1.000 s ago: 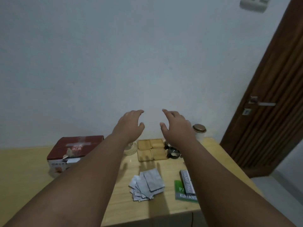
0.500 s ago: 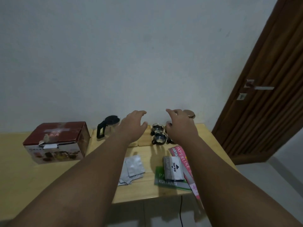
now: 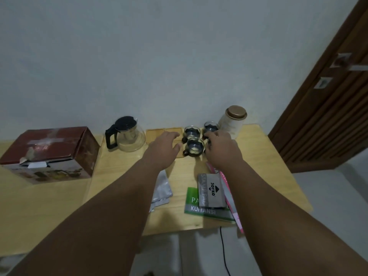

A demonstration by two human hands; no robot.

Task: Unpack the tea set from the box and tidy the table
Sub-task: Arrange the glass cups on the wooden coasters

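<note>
A red tea-set box (image 3: 49, 152) stands closed at the table's left. A glass teapot (image 3: 127, 134) with a black lid and handle sits near the wall. Wooden coasters (image 3: 154, 133) lie right of it. Three small glass cups (image 3: 194, 146) with dark holders cluster beside the coasters. My left hand (image 3: 162, 150) hovers over the coasters, fingers apart, holding nothing. My right hand (image 3: 222, 148) reaches to the cups' right side, fingers spread, apparently touching none; a fourth cup may be hidden behind it.
A white jar (image 3: 232, 122) with a brown lid stands at the back right. Silver sachets (image 3: 162, 190), a grey stamp-pad box (image 3: 210, 190), a green receipt book (image 3: 199, 208) and a pink pad (image 3: 232, 204) lie near the wooden table's (image 3: 268, 166) front edge. A brown door (image 3: 328, 106) is at right.
The view has tilted down and closer to the table. Both hands have lowered from in front of the wall to the coasters and cups.
</note>
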